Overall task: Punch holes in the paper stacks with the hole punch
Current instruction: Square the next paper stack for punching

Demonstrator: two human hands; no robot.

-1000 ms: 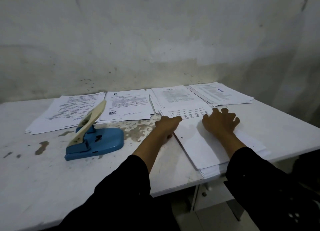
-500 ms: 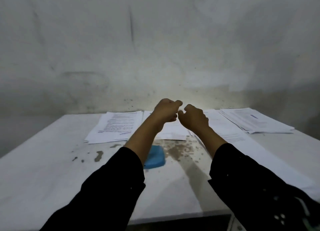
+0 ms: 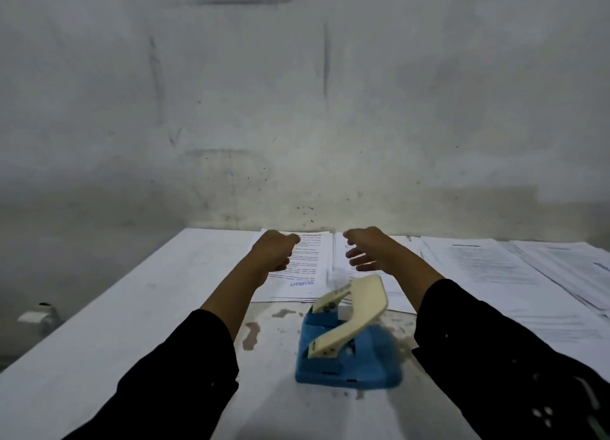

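Here, a person in black sleeves reaches both arms forward over a white table (image 3: 99, 334) set against a scuffed grey wall (image 3: 297, 93). The left hand (image 3: 274, 253) is curled into a loose fist, knuckles up, above the left edge of a printed paper stack (image 3: 305, 268) stamped "APPROVED" in blue; whether it touches the sheet or pinches its edge cannot be told from this angle. The right hand (image 3: 366, 249) is spread, fingers apart and slightly bent, thumb side toward the left hand, hovering above the next stack (image 3: 343, 264) to the right and holding nothing. The two hands sit near each other but apart, with a gap of printed page between them.

Nearer the camera, between the forearms, stands the hole punch (image 3: 346, 340): a blue base on the stained middle of the tabletop, its cream lever raised and angled toward the far right. It is just near of the stacks' near edges, and neither hand touches it.

More printed stacks (image 3: 495, 268) lie fanned and overlapping along the right side of the table, reaching to the picture's right edge. A small pale fitting (image 3: 36, 317) shows blurred beyond the table's left edge.
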